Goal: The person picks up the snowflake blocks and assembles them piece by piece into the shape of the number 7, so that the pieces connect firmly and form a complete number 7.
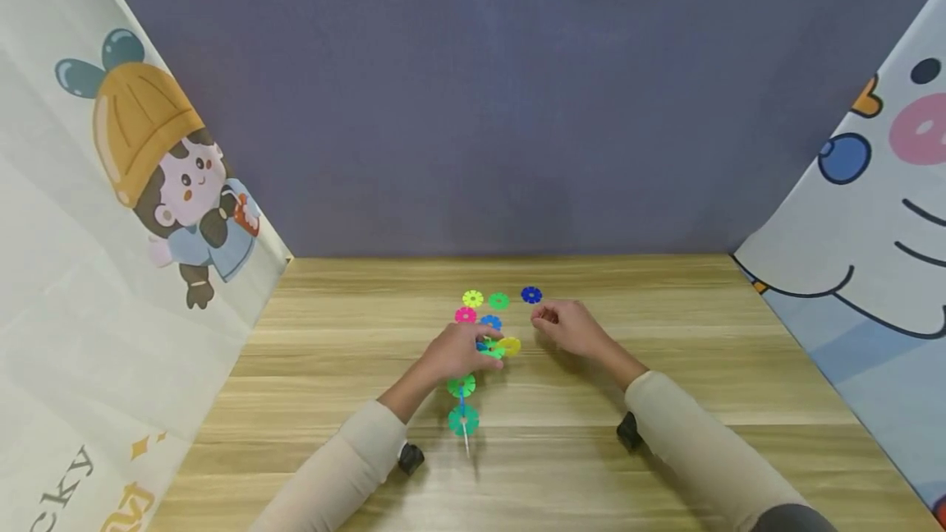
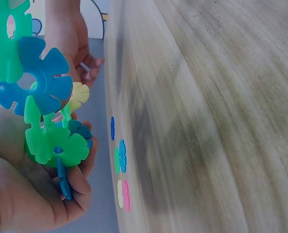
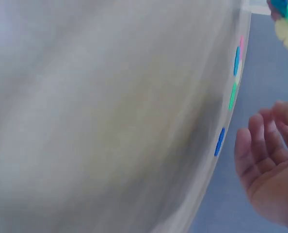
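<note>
My left hand [image 1: 456, 350] grips a linked chain of slotted plastic flower discs; green discs [image 2: 72, 148], a blue disc [image 2: 42, 77] and a yellow disc [image 1: 510, 346] show in it. In the head view the chain trails toward the front, with a teal-green disc [image 1: 463, 420] near its lower end. Part of the chain is hidden by the left fingers. My right hand [image 1: 569, 327] hovers above the table with loosely curled fingers and nothing in them. A dark blue disc [image 1: 531, 295] lies just beyond the right fingertips, apart from them.
Loose discs lie on the wooden table [image 1: 355, 310] beyond the left hand: a yellow-green disc [image 1: 473, 299], a green disc [image 1: 498, 300], a pink disc [image 1: 466, 315] and a blue disc [image 1: 491, 323]. A grey panel [image 1: 502, 105] stands along the back edge, with printed sheets on both sides.
</note>
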Motion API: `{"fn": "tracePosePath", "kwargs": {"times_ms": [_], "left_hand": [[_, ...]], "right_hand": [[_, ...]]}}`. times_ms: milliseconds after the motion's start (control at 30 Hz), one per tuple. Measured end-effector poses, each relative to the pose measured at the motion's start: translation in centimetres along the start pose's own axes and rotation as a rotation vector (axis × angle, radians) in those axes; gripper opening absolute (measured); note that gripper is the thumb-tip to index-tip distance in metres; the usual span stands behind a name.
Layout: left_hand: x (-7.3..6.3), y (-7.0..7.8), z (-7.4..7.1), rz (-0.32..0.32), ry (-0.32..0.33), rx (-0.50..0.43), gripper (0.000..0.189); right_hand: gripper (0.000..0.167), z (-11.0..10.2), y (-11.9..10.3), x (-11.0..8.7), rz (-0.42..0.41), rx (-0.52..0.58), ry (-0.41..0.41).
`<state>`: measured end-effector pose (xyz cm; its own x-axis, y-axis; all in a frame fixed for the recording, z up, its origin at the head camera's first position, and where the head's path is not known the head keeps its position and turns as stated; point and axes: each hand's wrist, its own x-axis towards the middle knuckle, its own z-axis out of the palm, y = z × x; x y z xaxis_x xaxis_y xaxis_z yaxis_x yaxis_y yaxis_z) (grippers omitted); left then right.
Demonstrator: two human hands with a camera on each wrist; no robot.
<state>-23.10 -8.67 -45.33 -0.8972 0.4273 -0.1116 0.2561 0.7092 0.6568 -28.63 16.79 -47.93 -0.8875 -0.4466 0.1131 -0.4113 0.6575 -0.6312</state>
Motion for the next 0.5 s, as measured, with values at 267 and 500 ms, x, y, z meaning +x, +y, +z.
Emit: {"fn": "tracePosePath", "kwargs": {"times_ms": [267,500], "left_hand": [[-0.2,-0.2,0.1,-0.004,-0.006,0.035,0.050],[-0.1,-0.4,0.2,-0.015,-0.011,0.035,0.049]], "right_hand": [[0.019,-0.4,1.0,2.8,0.105,-0.110,0.063],[0.033,0.4,1.5,4.2,0.184,-0.183,0.070]]}}
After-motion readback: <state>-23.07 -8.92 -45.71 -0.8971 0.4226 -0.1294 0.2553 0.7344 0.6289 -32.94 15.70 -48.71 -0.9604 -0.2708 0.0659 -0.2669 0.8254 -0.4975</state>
